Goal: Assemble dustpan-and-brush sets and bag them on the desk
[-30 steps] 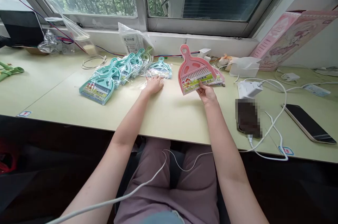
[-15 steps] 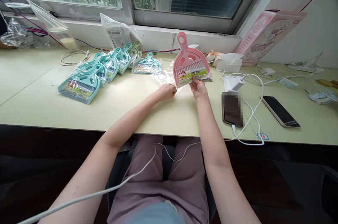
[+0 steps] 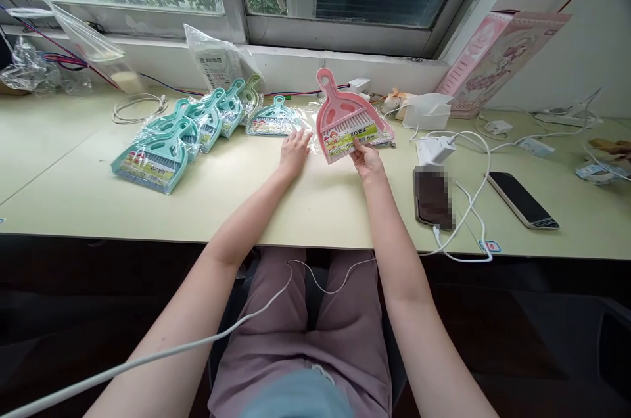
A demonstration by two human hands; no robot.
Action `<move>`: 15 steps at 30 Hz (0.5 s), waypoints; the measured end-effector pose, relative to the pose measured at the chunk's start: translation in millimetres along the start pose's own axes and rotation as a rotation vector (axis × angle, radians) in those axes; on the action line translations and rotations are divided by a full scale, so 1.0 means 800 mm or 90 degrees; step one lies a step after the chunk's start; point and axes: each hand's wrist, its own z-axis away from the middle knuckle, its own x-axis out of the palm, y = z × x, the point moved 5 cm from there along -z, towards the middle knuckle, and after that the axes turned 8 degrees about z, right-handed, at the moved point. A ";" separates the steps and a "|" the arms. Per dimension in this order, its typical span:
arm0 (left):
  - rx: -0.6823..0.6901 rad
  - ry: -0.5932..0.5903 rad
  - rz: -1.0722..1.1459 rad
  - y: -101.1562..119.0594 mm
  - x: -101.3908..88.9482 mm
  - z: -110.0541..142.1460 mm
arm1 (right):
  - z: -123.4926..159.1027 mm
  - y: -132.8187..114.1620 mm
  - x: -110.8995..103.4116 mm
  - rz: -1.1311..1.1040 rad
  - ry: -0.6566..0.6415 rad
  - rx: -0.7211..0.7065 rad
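My right hand (image 3: pixel 365 160) pinches the lower edge of a pink mini dustpan-and-brush set (image 3: pixel 342 118), held tilted just above the pale table (image 3: pixel 325 201). Beside it, my left hand (image 3: pixel 294 147) lies with fingers stretched flat on a clear plastic bag (image 3: pixel 308 129) on the table. To the left, a row of several teal dustpan sets in clear bags (image 3: pixel 192 129) runs from the table's middle toward the window; the nearest teal set (image 3: pixel 152 162) is the largest in view.
A phone (image 3: pixel 432 196) on a white cable, a white charger (image 3: pixel 434 150) and a second phone (image 3: pixel 522 200) lie right of my hands. A pink box (image 3: pixel 497 60) leans on the wall. Plastic bags (image 3: pixel 217 63) and cables sit along the windowsill.
My left hand went from a closed pinch near the pink dustpan to lying flat on the clear bag farther back. The pink dustpan dropped lower and moved slightly left with my right hand.
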 end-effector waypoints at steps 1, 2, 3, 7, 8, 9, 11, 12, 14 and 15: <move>-0.028 -0.003 -0.022 -0.005 -0.001 0.000 | 0.001 -0.001 0.000 -0.005 -0.007 -0.003; -0.055 -0.003 -0.046 -0.011 -0.003 0.001 | 0.001 -0.001 0.001 -0.007 -0.016 -0.009; -0.075 0.000 -0.070 -0.016 -0.008 0.001 | 0.002 -0.002 0.001 -0.005 -0.026 -0.016; -0.110 0.021 -0.119 -0.032 -0.028 -0.002 | 0.002 -0.003 0.000 0.021 -0.044 -0.025; -0.109 0.025 -0.121 -0.034 -0.031 -0.004 | 0.002 -0.004 0.000 0.025 -0.042 -0.023; -0.102 0.031 -0.122 -0.035 -0.033 -0.006 | 0.001 -0.004 0.000 0.027 -0.038 -0.022; -0.091 0.035 -0.122 -0.036 -0.035 -0.009 | 0.001 -0.005 -0.001 0.028 -0.035 -0.024; -0.095 0.033 -0.124 -0.037 -0.035 -0.009 | 0.001 -0.005 -0.001 0.029 -0.037 -0.026; -0.131 0.016 -0.145 -0.039 -0.035 -0.010 | 0.001 -0.007 0.000 0.032 -0.045 -0.029; -0.152 0.006 -0.166 -0.040 -0.035 -0.009 | 0.002 -0.008 0.000 0.034 -0.049 -0.030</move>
